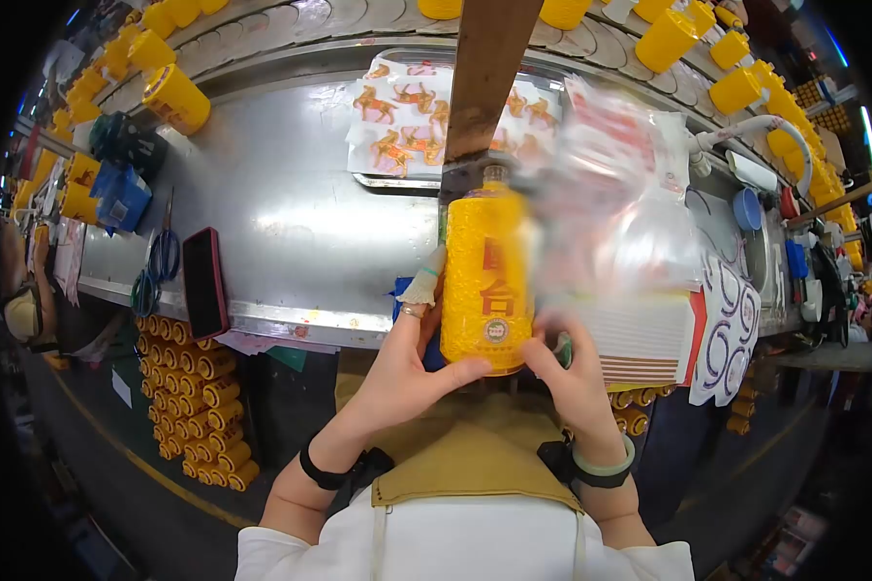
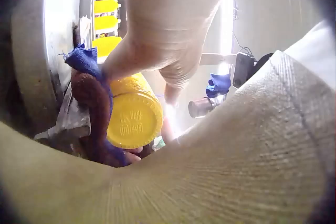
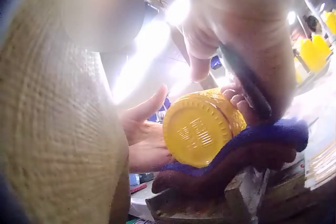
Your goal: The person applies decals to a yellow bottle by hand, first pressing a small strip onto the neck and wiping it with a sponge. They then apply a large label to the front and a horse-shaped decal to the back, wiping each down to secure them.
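Note:
A yellow bottle (image 1: 486, 281) with red characters and a clear glass neck lies between both hands, its base towards the person. My left hand (image 1: 412, 353) grips its left side, thumb along the lower front; white wrapping covers a finger. My right hand (image 1: 576, 373) holds the lower right side, thumb at the base edge. The right wrist view shows the bottle's embossed base (image 3: 197, 134) and right fingertips (image 3: 239, 100) against its side. Under the bottle, a blue cloth (image 3: 252, 142) covers a support.
Behind the bottle stands a wooden post (image 1: 484, 87), beside a tray of printed horse decals (image 1: 397, 116). Blurred plastic packaging (image 1: 630, 194) and a stack of sheets (image 1: 639, 334) lie right. Left are a phone (image 1: 203, 284) and scissors (image 1: 165, 252). Yellow bottles (image 1: 176, 99) line the conveyor.

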Tool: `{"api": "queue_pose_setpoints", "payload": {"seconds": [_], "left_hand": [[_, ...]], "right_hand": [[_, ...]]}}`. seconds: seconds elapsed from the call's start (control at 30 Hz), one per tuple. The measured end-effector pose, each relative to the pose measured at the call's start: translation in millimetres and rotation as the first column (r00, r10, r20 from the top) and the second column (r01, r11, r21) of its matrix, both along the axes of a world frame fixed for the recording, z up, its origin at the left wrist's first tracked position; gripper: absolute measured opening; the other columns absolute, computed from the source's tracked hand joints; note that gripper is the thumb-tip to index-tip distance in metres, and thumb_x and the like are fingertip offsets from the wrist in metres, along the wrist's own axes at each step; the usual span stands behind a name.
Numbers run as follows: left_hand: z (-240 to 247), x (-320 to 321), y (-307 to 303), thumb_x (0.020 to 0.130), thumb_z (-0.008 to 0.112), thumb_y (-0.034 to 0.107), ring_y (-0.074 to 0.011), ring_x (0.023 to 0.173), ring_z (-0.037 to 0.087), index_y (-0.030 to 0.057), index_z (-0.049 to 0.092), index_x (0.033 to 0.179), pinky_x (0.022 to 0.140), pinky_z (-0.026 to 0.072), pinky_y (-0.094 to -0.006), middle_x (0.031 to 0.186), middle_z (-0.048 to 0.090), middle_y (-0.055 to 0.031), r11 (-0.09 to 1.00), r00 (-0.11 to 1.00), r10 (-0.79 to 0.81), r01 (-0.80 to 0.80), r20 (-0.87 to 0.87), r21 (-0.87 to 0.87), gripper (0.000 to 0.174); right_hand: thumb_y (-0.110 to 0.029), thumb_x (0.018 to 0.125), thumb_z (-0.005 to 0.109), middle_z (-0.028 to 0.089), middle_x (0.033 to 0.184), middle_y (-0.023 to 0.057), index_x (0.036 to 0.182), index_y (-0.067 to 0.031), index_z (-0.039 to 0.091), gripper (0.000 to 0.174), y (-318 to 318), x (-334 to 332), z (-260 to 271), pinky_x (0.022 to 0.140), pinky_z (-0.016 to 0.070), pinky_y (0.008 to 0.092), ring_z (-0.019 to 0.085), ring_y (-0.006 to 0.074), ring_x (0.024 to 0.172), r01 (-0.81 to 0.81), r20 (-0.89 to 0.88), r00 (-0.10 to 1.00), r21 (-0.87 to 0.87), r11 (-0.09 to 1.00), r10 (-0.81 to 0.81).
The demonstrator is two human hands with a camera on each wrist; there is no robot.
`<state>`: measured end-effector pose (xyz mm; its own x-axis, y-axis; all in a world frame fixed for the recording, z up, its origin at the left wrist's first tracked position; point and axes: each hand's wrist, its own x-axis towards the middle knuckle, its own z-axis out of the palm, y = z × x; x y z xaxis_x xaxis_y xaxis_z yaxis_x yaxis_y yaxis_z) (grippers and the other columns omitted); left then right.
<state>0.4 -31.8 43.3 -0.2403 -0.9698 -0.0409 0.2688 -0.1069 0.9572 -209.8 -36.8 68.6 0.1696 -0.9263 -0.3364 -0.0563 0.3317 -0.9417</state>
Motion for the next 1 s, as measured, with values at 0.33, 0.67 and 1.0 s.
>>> {"api": "queue_pose_setpoints", "payload": {"seconds": [0.33, 0.67, 1.0], "left_hand": [[4, -10, 6, 0.085, 0.08, 0.005, -0.0272, 0.148, 0.034, -0.0016, 0.009, 0.162, 0.122, 0.0275, -0.0394, 0.159, 0.032, -0.018, 0.997, 0.996, 0.061, -0.058, 0.059, -0.045, 0.104], [2, -11, 6, 0.085, 0.079, 0.004, -0.027, 0.148, 0.033, -0.0036, 0.009, 0.161, 0.122, 0.0274, -0.0392, 0.16, 0.03, -0.0181, 0.999, 0.994, 0.047, -0.045, 0.095, -0.02, 0.103], [3, -13, 7, 0.086, 0.077, 0.002, -0.0268, 0.149, 0.032, -0.0011, 0.009, 0.162, 0.122, 0.0261, -0.0404, 0.161, 0.029, -0.016, 0.998, 0.994, 0.057, -0.054, 0.098, -0.03, 0.102]], "right_hand": [[-0.01, 0.091, 0.074, 0.047, 0.091, -0.004, 0.104, -0.007, 0.052, 0.026, -3, 2, 5, 0.073, 0.0398, 0.0196, 0.044, 0.005, 0.08, 0.027, 0.042, 0.999, 0.05, 0.998, -0.029], [-0.013, 0.088, 0.079, 0.044, 0.081, -0.004, 0.095, -0.0063, 0.052, 0.029, -15, 18, 6, 0.066, 0.0358, 0.0215, 0.04, 0.0053, 0.075, 0.061, -0.1, 0.993, -0.03, 0.998, -0.064], [-0.015, 0.088, 0.08, 0.043, 0.082, -0.0037, 0.095, -0.0061, 0.052, 0.03, -17, 12, 0, 0.067, 0.0353, 0.0216, 0.039, 0.0061, 0.075, 0.044, -0.046, 0.998, -0.025, 0.999, -0.045]]}}
